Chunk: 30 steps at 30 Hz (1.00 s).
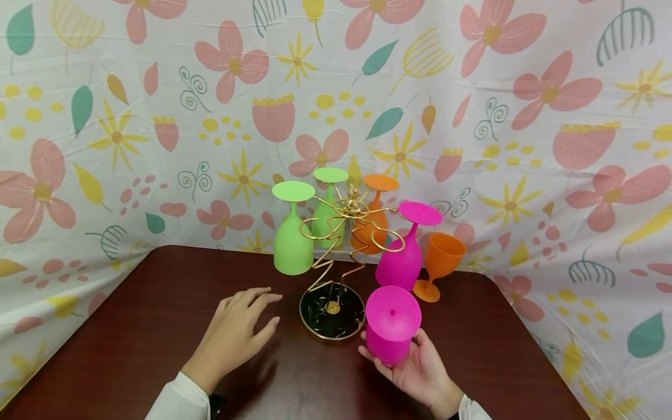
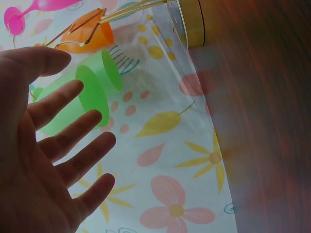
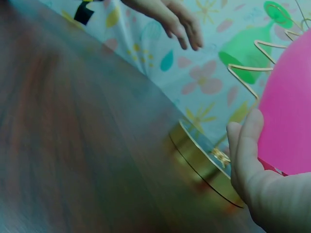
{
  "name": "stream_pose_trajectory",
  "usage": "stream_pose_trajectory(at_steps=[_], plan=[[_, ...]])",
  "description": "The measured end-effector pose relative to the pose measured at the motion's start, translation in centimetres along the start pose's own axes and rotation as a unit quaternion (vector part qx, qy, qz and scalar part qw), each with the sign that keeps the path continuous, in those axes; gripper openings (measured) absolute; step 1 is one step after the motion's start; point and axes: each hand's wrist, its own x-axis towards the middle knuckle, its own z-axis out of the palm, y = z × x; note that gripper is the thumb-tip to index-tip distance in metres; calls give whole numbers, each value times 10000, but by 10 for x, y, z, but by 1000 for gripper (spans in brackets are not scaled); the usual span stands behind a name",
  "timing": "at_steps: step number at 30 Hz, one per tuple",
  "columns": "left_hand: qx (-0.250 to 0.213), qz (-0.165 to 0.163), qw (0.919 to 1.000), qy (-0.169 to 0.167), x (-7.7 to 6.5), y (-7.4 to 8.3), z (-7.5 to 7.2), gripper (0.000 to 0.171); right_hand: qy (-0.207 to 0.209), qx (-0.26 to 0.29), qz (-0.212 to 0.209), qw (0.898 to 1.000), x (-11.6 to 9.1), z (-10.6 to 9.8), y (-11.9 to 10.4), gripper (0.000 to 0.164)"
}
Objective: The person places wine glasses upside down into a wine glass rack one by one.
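Note:
My right hand (image 1: 422, 370) grips a pink goblet (image 1: 391, 318) by its bowl, upside down with the foot on top, just right of the rack's base. In the right wrist view, fingers (image 3: 248, 145) curve along that pink bowl. My left hand (image 1: 236, 326) hovers over the table left of the rack, fingers spread and holding nothing. Between the hands stands a gold wire goblet rack (image 1: 332, 315) with a round black base. Two green goblets (image 1: 293, 245) hang inverted on its left; an orange goblet (image 1: 370, 230) and another pink goblet (image 1: 401, 259) hang on its right, the pink one tilted.
An upright orange goblet (image 1: 443, 256) stands on the table behind and right of the rack. The dark brown wooden table (image 1: 157, 332) meets a floral cloth backdrop (image 1: 173, 105) at its back and sides.

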Motion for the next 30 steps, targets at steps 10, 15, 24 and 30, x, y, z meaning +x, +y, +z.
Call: stream_pose_trajectory(at_steps=[10, 15, 24, 30], plan=[[-422, 275, 9986, 182, 3, 12, 1, 29, 195, 477, -77, 9986, 7, 6, 20, 56], [-990, 490, 9933, 340, 9, 24, 1, 29, 449, 623, -80, 9970, 10, 10, 28, 52], [-2465, 1070, 9616, 567, 29, 66, 7, 35, 574, 684, 2, 9960, 18, 19, 37, 52], [-3407, 1160, 9326, 271, 36, 96, 14, 30, 542, 492, 32, 9973, 26, 27, 46, 53]])
